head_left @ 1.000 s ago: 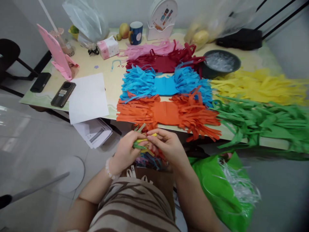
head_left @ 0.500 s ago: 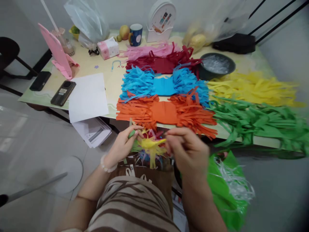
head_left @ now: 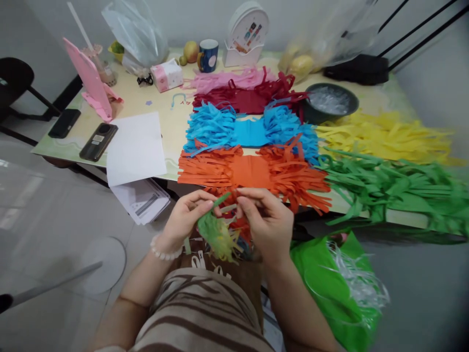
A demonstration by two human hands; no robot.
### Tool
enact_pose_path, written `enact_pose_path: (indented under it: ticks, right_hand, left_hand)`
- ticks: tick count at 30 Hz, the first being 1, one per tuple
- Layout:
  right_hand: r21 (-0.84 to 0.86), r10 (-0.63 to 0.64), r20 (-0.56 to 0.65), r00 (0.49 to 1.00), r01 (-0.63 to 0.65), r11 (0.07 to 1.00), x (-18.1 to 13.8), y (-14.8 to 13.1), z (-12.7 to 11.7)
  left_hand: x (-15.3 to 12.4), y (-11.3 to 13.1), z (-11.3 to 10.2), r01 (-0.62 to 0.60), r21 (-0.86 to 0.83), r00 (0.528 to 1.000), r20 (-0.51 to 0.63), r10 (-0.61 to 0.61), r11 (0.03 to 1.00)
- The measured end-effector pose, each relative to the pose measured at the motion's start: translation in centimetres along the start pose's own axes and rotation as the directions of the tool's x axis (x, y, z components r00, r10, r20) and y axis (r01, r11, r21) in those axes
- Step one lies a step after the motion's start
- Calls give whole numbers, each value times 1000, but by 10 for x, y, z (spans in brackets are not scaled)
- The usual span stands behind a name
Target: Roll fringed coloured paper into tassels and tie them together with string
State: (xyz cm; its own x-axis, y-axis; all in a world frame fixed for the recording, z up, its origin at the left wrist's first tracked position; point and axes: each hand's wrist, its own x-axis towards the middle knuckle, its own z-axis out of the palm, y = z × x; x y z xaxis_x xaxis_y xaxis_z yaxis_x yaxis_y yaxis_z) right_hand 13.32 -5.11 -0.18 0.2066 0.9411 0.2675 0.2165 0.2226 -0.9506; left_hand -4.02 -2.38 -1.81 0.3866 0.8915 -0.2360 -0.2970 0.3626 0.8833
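Note:
Below the table's near edge, my left hand (head_left: 186, 215) and my right hand (head_left: 266, 222) are both closed on a bundle of mixed-colour paper strips (head_left: 220, 234). The bundle is mostly green and yellow, and its loose ends hang down between my wrists. A green strip end sticks up between the fingertips of the two hands. Just beyond my hands lies a fringed orange paper sheet (head_left: 252, 171) on the table (head_left: 168, 117), with a fringed blue sheet (head_left: 251, 129) behind it.
Dark red (head_left: 252, 98) and pink (head_left: 230, 78) fringed sheets lie farther back, yellow (head_left: 384, 134) and green (head_left: 392, 186) ones to the right. A dark bowl (head_left: 330, 100), white paper (head_left: 135, 146), two phones (head_left: 98, 142), a mug (head_left: 208, 54) and a green plastic bag (head_left: 337, 288) are around.
My hands drew apart, spreading a yellow fringe, then came together again. The bundle now hangs down between them, showing more green.

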Motion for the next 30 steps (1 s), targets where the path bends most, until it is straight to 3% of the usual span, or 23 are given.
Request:
enact_pose_path:
  ticks: [2,4,9,15,18,21,23,25,28,30]
  right_hand:
    - [-96,-29,-33,999,26,995,-5,-3,1]
    - [-183,-45,25,999,49,982,-9,-6,3]
    - [-230,-51,85,995,70,971,-9,-8,6]
    - [-228,7,76,997,11,974,-8,-10,7]
    - [-204,76,82,994,-58,977,-6,-7,6]
    - [-16,222,150,964,-222,975,3,3,4]
    - [124,287,297,911,-335,934,11,10,1]
    - [133,255,367,895,-322,937,20,13,-1]
    - [37,90,247,965,-102,994,29,3,-4]
    - [65,31,181,983,-43,997,31,-12,-8]
  left_hand:
    - [1,0,3,-125,56,983,-131,132,991]
    - [1,0,6,-206,176,955,-179,237,963]
    - [0,-3,10,-283,461,903,-168,396,841]
    - [-1,-9,10,-363,603,832,-133,538,711]
    - [0,-10,8,-455,732,739,-7,674,506]
    - [1,-10,4,-518,824,645,203,736,228]
    - [2,-11,3,-531,839,639,303,707,120]
    - [3,-11,5,-514,852,662,323,676,96]
    - [5,-8,11,-470,868,699,256,668,159]
    - [7,-5,16,-476,856,709,237,664,202]
